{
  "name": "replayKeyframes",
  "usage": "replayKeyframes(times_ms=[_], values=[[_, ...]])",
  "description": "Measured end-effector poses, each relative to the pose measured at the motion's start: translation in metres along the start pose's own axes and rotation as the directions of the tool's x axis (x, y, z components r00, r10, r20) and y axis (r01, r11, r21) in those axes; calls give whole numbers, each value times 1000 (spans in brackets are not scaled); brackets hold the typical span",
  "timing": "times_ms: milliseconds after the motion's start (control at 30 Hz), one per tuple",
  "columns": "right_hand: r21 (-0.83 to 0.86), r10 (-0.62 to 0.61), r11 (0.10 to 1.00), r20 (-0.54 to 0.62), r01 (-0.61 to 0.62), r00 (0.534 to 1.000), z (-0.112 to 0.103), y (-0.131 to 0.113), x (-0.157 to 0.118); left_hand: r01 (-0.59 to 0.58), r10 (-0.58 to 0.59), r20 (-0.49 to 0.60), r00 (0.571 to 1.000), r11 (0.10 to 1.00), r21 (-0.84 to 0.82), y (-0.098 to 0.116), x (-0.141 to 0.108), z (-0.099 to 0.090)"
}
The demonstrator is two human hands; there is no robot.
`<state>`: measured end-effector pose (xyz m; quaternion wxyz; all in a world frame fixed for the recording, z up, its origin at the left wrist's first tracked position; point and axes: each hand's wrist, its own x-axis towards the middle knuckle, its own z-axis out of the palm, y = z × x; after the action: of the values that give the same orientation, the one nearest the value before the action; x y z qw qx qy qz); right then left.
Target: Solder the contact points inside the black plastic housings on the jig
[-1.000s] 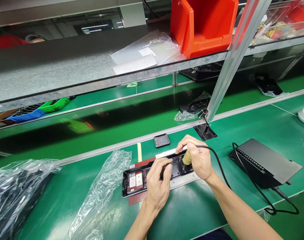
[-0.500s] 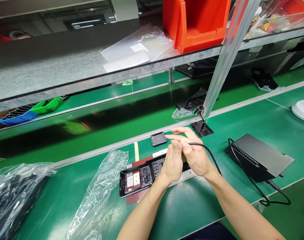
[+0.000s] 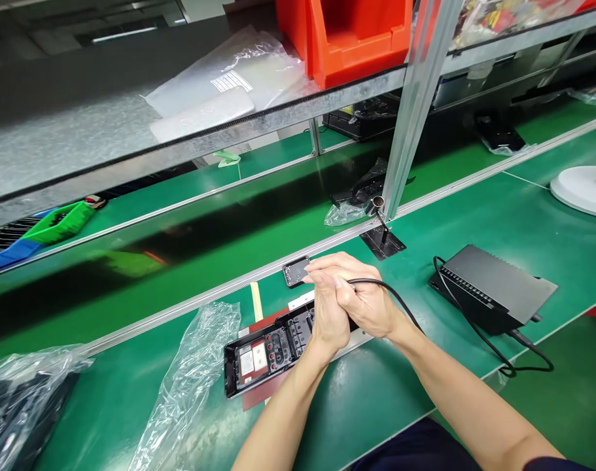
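Note:
A long black plastic housing (image 3: 278,347) lies open on a reddish pad (image 3: 258,394) and a pale fixture. Over its right part my left hand (image 3: 331,314) is closed, its fingertips against my right hand. My right hand (image 3: 371,301) is curled, with a black cable (image 3: 393,289) running out of it to the right; what is at the cable's end is hidden between the hands. Just behind the fingers sits a small black tray (image 3: 296,272) with tiny bright parts in it.
A black box controller (image 3: 498,288) with a looped cable is at the right. Clear plastic wrap (image 3: 190,379) lies left of the housing. A metal post (image 3: 418,111) rises behind, beside a red bin (image 3: 361,52) on the shelf. A black stand (image 3: 383,241) is near the post.
The view has shifted, so the bench objects sit further left. My right hand's fingers have come down over the left fingertips, and the two hands are closer together.

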<state>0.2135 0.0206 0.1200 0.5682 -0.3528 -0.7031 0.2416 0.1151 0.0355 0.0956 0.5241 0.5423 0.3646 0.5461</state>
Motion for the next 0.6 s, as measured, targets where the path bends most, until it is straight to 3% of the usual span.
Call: replayKeyframes(times_ms=[400, 600], values=[[114, 102, 988, 36, -105, 994, 2, -1, 7, -106, 108, -18, 994, 993, 55, 9, 5, -3], [106, 103, 989, -5, -102, 995, 3, 1, 7, -138, 135, 46, 990, 989, 62, 13, 11, 0]])
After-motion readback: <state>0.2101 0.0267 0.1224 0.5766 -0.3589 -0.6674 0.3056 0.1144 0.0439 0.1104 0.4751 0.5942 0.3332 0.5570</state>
